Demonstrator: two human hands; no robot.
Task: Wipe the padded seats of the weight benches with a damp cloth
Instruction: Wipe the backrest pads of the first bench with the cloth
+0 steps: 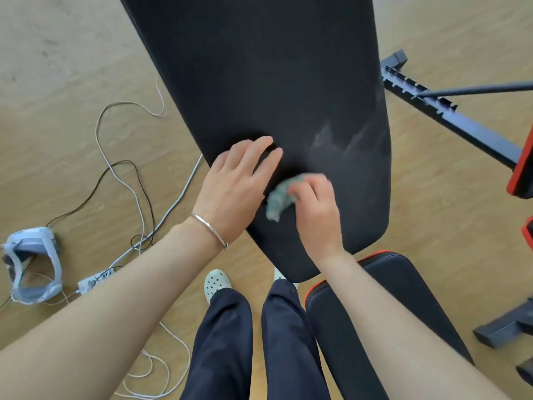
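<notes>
On the long black back pad (259, 82) of the weight bench, near its lower rounded end, the right hand (314, 209) clutched a bunched green cloth (278, 200), fingers curled over it and pressing it to the padding. Just beside it, the left hand (233, 183) lay flat with straight fingers on the pad's left edge, holding nothing; a silver bangle (209, 228) circled that wrist. A pale dusty smear (340, 140) showed on the pad above the cloth. The smaller seat pad (383, 298), trimmed in red, sat below and to the right. On the wooden floor (57, 82) at left lay tangled cables (129, 157), a power strip (96, 280) and a white headset (31, 264).
</notes>
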